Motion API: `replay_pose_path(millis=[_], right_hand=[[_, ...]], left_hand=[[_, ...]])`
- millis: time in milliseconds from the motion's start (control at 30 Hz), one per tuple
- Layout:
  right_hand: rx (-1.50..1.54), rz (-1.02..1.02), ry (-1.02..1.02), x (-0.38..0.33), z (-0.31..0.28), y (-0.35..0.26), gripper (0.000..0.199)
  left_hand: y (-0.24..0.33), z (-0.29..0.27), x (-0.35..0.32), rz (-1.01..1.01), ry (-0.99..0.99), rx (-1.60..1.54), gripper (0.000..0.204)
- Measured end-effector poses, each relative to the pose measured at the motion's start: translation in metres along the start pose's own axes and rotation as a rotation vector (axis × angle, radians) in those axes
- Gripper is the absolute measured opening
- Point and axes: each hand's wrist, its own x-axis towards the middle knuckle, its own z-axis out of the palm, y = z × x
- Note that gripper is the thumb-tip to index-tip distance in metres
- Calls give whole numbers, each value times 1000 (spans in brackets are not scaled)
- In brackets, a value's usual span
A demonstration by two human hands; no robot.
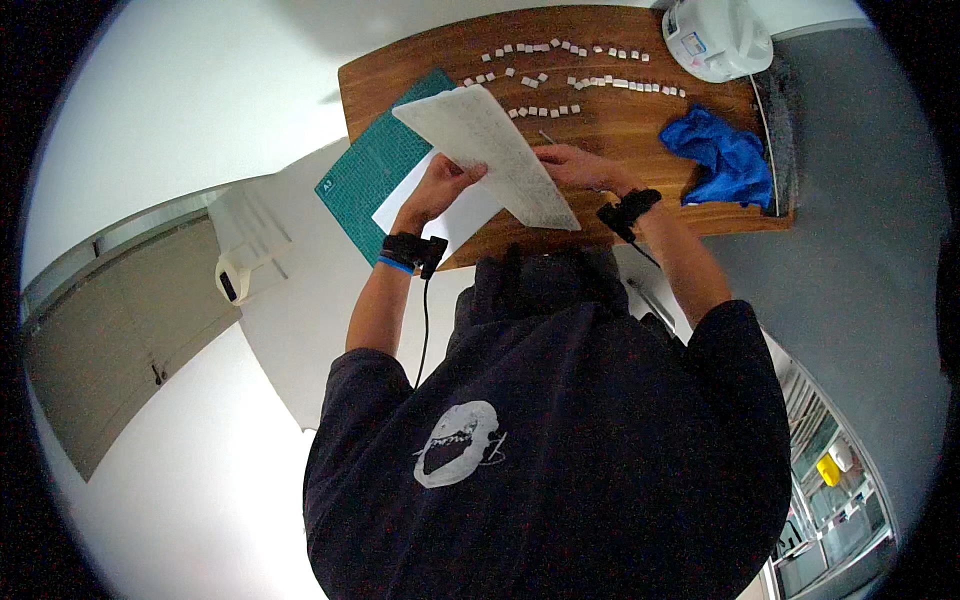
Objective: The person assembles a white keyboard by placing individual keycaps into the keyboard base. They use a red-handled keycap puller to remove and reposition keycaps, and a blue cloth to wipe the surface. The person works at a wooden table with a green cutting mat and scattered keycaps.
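Note:
My left hand grips the lower left edge of a pale grey-white, speckled panel, its thumb pressed on the face. The panel is tilted above the table. My right hand is closed beside the panel's right edge; what its fingers hold, if anything, is hidden. A thin stick-like thing shows just above those fingers, and I cannot tell whether it is held. Beneath the panel, a white sheet lies partly on a green cutting mat.
Rows of small whitish tiles lie across the far part of the wooden table. A crumpled blue cloth is at the right, with a white tub behind it. Black bands with cables circle both wrists.

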Motion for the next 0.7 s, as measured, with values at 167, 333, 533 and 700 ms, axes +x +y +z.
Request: replay_pose_path(millis=[167,333,533,700], right_hand=[[-99,-126,101,-1,33,-29,38],[-15,-54,203,10,67,-50,35],[-76,-96,347,31,100,-49,37],[-254,-124,451,44,121,-53,40]], left_hand=[[-20,-16,-1,154,114,108,50],[-18,-15,-28,62,279,272,31],[-16,-26,-77,69,135,405,37],[-19,-52,-107,171,13,614,41]])
